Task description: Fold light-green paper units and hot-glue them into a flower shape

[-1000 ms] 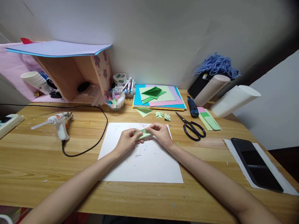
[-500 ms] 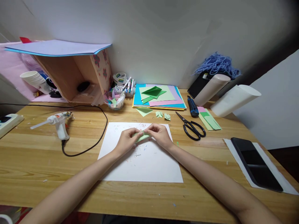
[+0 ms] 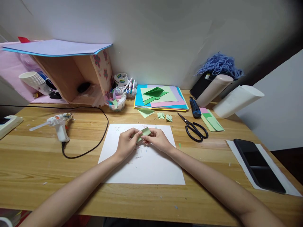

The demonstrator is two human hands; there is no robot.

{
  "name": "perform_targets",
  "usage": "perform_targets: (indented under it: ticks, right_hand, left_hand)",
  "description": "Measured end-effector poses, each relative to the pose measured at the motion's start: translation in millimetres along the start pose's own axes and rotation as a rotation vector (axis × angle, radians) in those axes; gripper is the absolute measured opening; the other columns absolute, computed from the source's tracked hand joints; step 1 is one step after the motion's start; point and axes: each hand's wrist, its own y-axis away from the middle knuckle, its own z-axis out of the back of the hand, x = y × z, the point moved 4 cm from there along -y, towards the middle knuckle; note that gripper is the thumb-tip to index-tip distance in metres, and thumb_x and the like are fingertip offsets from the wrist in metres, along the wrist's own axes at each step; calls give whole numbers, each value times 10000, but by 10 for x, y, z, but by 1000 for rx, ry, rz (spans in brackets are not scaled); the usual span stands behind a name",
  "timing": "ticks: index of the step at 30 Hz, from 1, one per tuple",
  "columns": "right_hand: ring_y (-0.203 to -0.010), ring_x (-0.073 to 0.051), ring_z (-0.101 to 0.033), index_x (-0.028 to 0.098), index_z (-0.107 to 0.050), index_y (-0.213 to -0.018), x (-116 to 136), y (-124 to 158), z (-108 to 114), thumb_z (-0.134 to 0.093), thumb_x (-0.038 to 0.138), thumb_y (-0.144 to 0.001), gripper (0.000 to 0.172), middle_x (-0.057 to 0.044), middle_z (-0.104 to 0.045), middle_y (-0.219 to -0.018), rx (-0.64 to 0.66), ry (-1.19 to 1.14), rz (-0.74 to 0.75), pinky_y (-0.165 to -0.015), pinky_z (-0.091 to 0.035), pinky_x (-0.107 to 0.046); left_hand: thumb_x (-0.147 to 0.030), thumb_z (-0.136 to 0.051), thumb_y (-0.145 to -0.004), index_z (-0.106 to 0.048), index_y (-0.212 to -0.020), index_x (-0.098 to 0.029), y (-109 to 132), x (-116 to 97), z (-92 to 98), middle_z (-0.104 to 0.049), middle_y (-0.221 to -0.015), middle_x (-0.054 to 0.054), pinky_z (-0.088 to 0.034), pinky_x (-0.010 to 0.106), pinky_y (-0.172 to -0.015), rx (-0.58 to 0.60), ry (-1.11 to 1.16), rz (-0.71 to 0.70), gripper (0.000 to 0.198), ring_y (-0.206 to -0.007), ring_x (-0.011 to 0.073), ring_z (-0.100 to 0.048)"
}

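Note:
My left hand (image 3: 126, 143) and my right hand (image 3: 158, 139) meet over a white sheet (image 3: 142, 164) on the wooden desk (image 3: 71, 176). Both pinch a small light-green folded paper piece (image 3: 144, 132), which is lifted and tilted between the fingertips. Tiny coloured paper scraps dot the white sheet beneath the hands.
Black scissors (image 3: 195, 130) lie right of the sheet, with a blue utility knife (image 3: 195, 107) and green strips (image 3: 213, 121) beyond. A stack of coloured paper (image 3: 161, 97), small green folded bits (image 3: 165, 117) and a scrap bowl (image 3: 115, 102) sit behind. Glue gun (image 3: 56, 124) with cord at left, phone (image 3: 258, 165) at right.
The hands have drawn closer together and the green piece has been folded shorter and tipped up off the sheet. Nothing else on the desk moved.

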Motion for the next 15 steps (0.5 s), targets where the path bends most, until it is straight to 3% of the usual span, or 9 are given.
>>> perform_targets:
  ticks: [5, 10, 15]
  right_hand:
    - [-505, -117, -605, 127, -571, -682, -39, -30, 16, -648, 446, -690, 328, -45, -655, -612, -7, -49, -60, -517, -494, -241]
    - [-536, -127, -625, 134, -576, -737, -19, -33, 14, -564, 510, -743, 377, -61, -674, -649, 34, -107, -82, -541, -507, -250]
    - [-615, -132, -626, 135, -584, -810, 41, 3, 6, -653, 387, -696, 285, -39, -661, -689, 106, -9, -24, -592, -506, -253]
  left_hand:
    - [-330, -530, -792, -607, -686, -149, -39, 78, -4, -605, -649, 10, -382, 201, -559, -29, 38, 22, 223, -598, 114, -504]
    - [-366, -535, -782, -614, -686, -148, -46, 119, 0, -603, -637, 12, -372, 198, -531, -53, 47, 72, 251, -570, 110, -492]
    - [-373, -543, -768, -590, -652, -153, -46, 92, 3, -592, -619, 7, -377, 202, -545, -34, 56, 69, 253, -576, 117, -498]
